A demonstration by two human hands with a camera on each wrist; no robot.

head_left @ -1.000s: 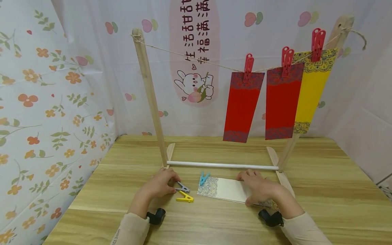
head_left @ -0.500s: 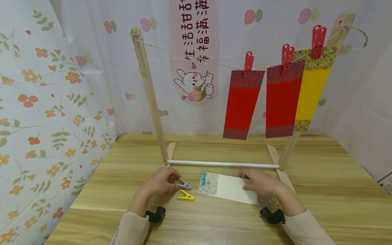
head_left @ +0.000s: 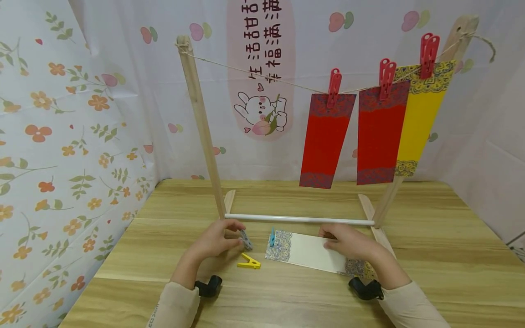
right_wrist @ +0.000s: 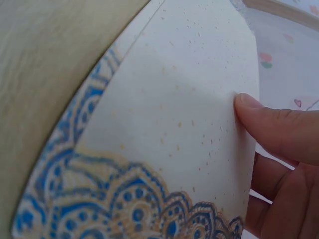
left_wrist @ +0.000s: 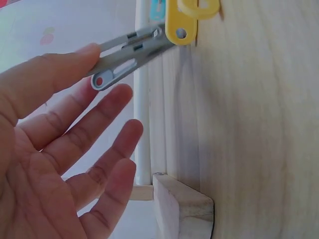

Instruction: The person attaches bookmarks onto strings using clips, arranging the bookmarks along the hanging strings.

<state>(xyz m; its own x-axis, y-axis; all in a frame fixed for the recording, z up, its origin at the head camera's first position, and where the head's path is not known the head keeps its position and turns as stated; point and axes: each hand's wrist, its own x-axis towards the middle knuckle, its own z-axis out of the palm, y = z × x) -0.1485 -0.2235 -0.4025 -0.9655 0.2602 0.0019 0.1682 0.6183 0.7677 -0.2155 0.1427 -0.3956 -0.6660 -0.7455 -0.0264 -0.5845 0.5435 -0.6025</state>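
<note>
Near the foot of the left post, my left hand pinches a grey clothespin by its handle end. In the left wrist view the thumb lies on the grey clothespin and the other fingers are spread below. A yellow clothespin lies just in front of it on the table. My right hand holds the far edge of a white card with patterned ends. The right wrist view has the thumb on the white card's face, with fingers behind. A blue clothespin is at the card's left end.
Behind the hands stands a wooden frame with a left post, a white bar and a string. Two red cards and a yellow card hang from it by red clothespins. More patterned card lies under the right wrist.
My right hand goes from spread over the white card to pinching its far edge. The grey clothespin is now gripped and turned in my left hand. The blue clothespin has turned more upright.
</note>
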